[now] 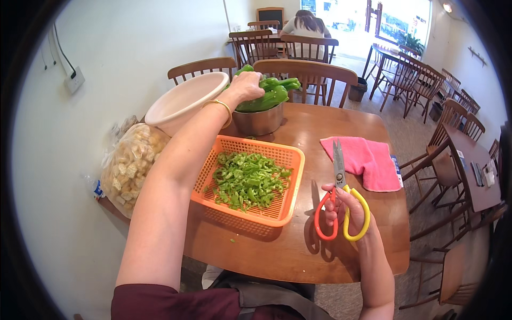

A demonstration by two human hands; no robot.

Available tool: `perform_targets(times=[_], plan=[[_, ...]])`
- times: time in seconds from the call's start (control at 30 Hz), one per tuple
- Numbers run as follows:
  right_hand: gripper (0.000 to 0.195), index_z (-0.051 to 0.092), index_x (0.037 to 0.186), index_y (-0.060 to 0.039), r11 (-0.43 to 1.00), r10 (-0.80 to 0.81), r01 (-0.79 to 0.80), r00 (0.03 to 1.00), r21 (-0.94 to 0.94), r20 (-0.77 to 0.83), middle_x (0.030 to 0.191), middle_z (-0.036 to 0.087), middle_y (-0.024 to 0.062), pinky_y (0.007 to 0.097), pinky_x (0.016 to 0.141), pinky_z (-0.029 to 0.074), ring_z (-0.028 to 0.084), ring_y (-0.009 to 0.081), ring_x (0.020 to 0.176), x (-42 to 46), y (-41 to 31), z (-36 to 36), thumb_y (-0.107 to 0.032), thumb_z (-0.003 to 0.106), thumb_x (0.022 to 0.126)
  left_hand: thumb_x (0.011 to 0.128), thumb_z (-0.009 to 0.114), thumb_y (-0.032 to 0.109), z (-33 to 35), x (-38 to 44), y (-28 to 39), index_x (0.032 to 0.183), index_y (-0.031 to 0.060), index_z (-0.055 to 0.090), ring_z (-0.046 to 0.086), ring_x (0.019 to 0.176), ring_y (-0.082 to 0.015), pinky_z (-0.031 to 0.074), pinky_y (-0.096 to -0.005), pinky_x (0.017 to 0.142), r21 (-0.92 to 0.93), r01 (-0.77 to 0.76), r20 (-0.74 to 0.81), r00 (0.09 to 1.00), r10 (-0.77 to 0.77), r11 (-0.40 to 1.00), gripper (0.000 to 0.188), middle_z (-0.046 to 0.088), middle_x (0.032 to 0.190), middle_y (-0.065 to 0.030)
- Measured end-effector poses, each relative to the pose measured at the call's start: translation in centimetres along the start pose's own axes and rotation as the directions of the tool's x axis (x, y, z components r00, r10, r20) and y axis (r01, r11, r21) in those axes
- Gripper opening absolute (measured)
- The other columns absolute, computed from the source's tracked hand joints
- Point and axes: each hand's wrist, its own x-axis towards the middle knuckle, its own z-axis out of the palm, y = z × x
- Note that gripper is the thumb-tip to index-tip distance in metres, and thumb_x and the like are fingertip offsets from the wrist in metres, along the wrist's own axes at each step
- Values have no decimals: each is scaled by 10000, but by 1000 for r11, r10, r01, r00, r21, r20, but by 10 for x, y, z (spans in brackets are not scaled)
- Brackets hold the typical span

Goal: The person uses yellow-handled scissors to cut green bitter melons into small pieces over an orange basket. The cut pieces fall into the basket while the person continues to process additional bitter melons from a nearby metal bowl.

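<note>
My left hand (247, 86) reaches over the basket to a metal pot (258, 121) heaped with whole green peppers (266, 100). It touches the peppers, but its fingertips are hidden, so a firm hold cannot be made out. Nearer to me, an orange plastic basket (297, 188) with perforated sides holds a heap of chopped green pepper (250, 182). In my right hand (340, 208) is a pair of scissors (339, 160) with one red and one yellow handle. The blades point away from me, slightly apart at their tips, above the table near a pink cloth (360, 160).
A large pale basin (188, 100) tilts beside the pot. Left of the basket, a clear plastic bag (134, 172) of light-brown chunks sits against the wall. Wooden chairs (312, 72) line the table's (336, 264) far side. A person (307, 30) sits further back, facing away.
</note>
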Motion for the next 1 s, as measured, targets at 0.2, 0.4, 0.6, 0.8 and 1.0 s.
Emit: perform_targets(times=[0.2, 0.4, 0.6, 0.8, 1.0], plan=[[351, 553, 1299, -83, 1000, 5, -5, 999, -5, 41, 824, 568, 42, 310, 619, 496, 563, 141, 672, -3, -1, 4, -291, 602, 1020, 701, 667, 367, -10, -4, 0, 1158, -28, 704, 659, 1083, -414, 509, -440, 989, -145, 15, -139, 990, -35, 989, 605, 705, 1084, -269], [343, 562, 1283, -77, 999, -33, 33, 999, -6, 14, 817, 570, 45, 305, 618, 484, 562, 140, 666, -8, -4, 5, -286, 610, 1015, 841, 771, 291, -69, -46, 15, 1207, 16, 663, 670, 739, -121, 534, -267, 614, -576, -38, -4, 999, 43, 816, 470, 682, 987, -89], [340, 566, 1278, -52, 999, -23, 26, 998, -36, 58, 812, 576, 54, 304, 618, 483, 563, 143, 664, -11, -2, 16, -264, 609, 1016, 850, 817, 282, -100, -141, 22, 1069, 14, 699, 666, 787, -103, 506, -246, 647, -592, 80, 317, 938, 140, 802, 366, 702, 948, -47], [325, 568, 1272, -34, 998, -32, 35, 998, -57, 57, 806, 589, 58, 296, 604, 493, 571, 138, 663, -9, 2, 12, -244, 597, 1025, 884, 804, 280, -84, -148, 17, 1028, 59, 726, 616, 778, -71, 488, -237, 670, -777, -12, 56, 995, 87, 629, 275, 703, 920, -1], [329, 568, 1273, -22, 997, 2, 1, 999, -75, 37, 792, 594, 60, 293, 583, 506, 573, 138, 647, -4, 5, 15, -228, 612, 1020, 802, 839, 275, -82, -71, -10, 1024, 48, 714, 689, 845, -179, 546, -314, 761, -173, -124, -516, 856, 17, 977, 342, 740, 954, -81]])
